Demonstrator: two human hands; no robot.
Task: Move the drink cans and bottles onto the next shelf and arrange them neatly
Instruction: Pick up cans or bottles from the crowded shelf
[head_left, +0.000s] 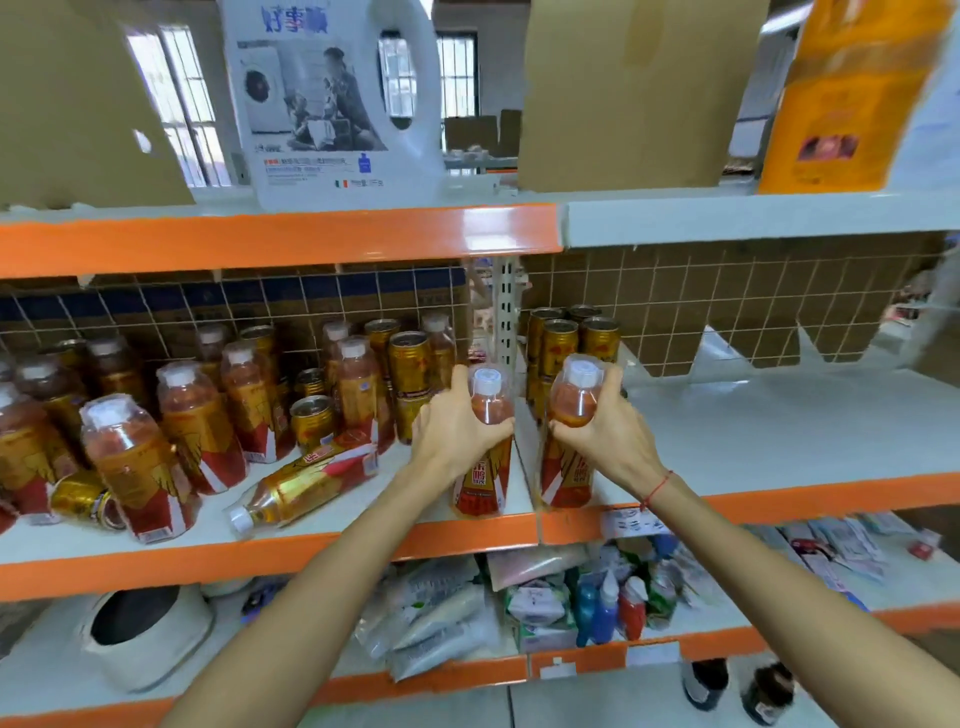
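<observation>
Bottles at frame centre: left hand grips one bottle, right hand grips another, both by the shoulder. Full, smooth plastic looks weighty and slippery; shoulder grip seems safest.

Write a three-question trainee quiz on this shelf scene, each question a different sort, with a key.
1. True or false: the left hand and right hand each grip a bottle.
2. Which lies on its side on the left shelf? A) a bottle B) a jug C) a box
3. Fill in: the gold cans on the right shelf stand at its ___ end.

Key: 1 true; 2 A; 3 left
</observation>
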